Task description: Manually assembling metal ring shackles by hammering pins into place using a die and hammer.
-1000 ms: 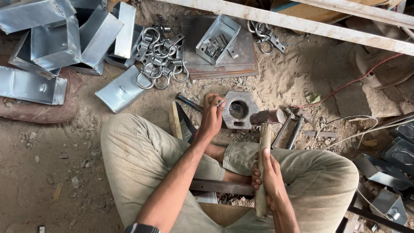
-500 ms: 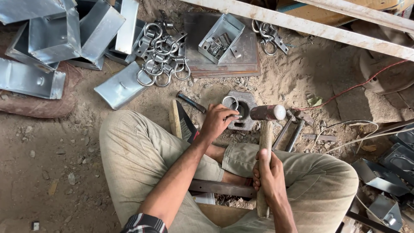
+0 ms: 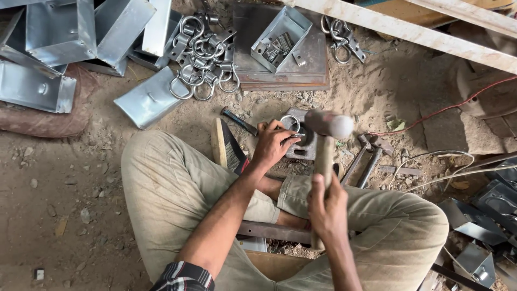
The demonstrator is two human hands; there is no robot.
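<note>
Hammer now raised, right hand gripping | left hand seemingly pinching ring

Block at centre, ring on it. Ring pile at 11 o'clock, tray on plate at 12, boxes at 10, pliers at 3.

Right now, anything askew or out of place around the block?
Nothing damaged. The left hand pinches a small ring part on the metal block, directly under the raised hammer in the right hand. Fingers sit close to the strike spot. Ring fittings lie in a loose heap on the sand.
</note>
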